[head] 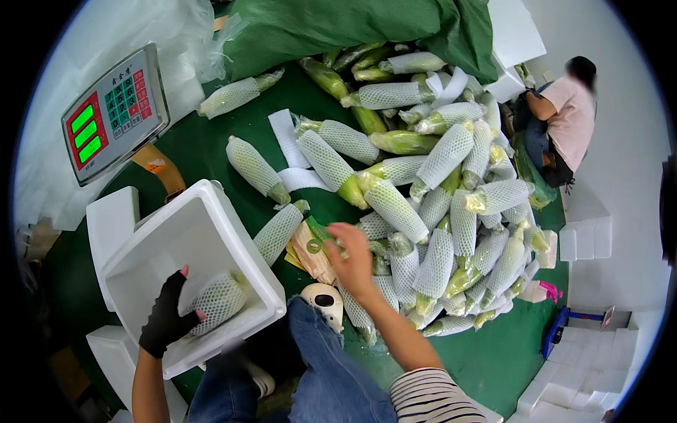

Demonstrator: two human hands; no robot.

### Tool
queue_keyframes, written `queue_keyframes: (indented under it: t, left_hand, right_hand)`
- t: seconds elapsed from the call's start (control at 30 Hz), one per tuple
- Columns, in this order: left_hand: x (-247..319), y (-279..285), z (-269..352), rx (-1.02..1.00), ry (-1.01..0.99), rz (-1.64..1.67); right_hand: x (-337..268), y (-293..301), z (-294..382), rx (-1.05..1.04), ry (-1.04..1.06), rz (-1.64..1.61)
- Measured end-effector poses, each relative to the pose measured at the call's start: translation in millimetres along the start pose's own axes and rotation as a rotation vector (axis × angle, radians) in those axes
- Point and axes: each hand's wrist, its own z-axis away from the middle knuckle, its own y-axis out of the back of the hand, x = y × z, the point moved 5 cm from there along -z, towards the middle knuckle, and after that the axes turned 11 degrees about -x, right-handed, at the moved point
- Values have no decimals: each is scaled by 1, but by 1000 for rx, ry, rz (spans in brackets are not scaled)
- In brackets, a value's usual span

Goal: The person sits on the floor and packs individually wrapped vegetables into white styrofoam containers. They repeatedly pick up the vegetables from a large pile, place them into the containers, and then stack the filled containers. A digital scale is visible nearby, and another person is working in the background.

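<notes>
My left hand (pixel 172 312), in a black fingerless glove, is inside a white foam box (pixel 153 254). Its fingers are apart beside a corn cob in a white foam net (pixel 218 305) that lies in the box; whether they grip it is not clear. My bare right hand (pixel 349 259), slightly blurred, hovers over printed corn-picture cards or packets (pixel 313 254) and the near edge of the corn heap. Whether it holds anything cannot be told. Right of it lies a large pile of netted, film-wrapped corn cobs (pixel 436 259). One netted cob (pixel 277 232) leans by the box's right wall.
A digital scale display (pixel 113 113) stands at upper left. Green cloth (pixel 338 31) covers the top. White foam strips (pixel 301 178) lie among the cobs. Another person (pixel 571 116) sits at right. Foam boxes (pixel 584 238) and a pink-topped spray bottle (pixel 537 292) are at right.
</notes>
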Motion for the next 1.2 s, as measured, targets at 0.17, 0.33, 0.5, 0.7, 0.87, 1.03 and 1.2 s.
queue_keyframes:
  t: [0.17,0.33,0.5,0.7,0.87,1.03,1.2]
  left_hand:
    - [5,27,23,275,94,167]
    - [26,29,25,351,116,324]
    - [47,31,27,363,111,273]
    - [50,29,38,411,149,504]
    - [82,13,1,321,-75,910]
    - [151,20,-35,427,-365,696]
    - [110,31,-22,818,-225,925]
  right_hand:
    - [73,20,-6,-189,-120,136]
    - [104,-24,-100,-107,122,500]
    - [136,-54,-170,-585,-493,453]
    - [140,-27,-155,-549,-608,-818]
    - [20,-5,-89,-65,-504,-1516]
    - [-128,-4,-96,40,-89,-1918]
    - [-178,-62,-58,161,-230,-1917]
